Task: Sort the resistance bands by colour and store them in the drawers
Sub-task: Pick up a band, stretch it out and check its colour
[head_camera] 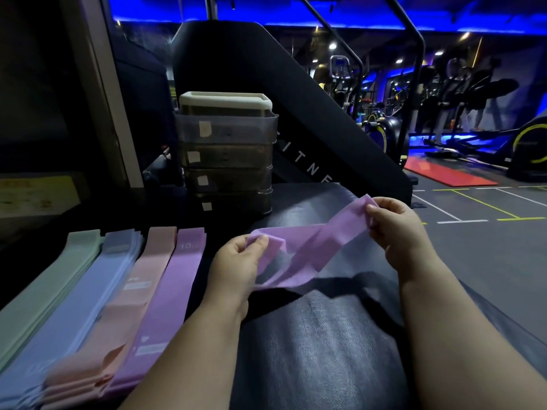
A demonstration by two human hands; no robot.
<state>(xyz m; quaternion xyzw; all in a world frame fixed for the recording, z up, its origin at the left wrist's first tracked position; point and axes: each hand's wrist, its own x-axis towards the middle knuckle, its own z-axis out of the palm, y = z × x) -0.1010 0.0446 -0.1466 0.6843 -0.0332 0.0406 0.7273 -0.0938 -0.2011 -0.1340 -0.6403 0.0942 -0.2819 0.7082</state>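
In the head view, your left hand [236, 263] pinches one end of a purple resistance band [310, 247] and your right hand [396, 224] pinches the other end. You hold it twisted above the dark desk [325, 344]. Left of your left hand, four flat stacks lie side by side: green bands [56, 279], blue bands [94, 288], pink bands [139, 282] and purple bands [174, 285]. Beyond your left hand stands a translucent drawer unit [228, 155] with small white labels.

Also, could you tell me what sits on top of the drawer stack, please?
A cream-rimmed container sits on the drawer stack; its rim and dark walls hide anything inside it.
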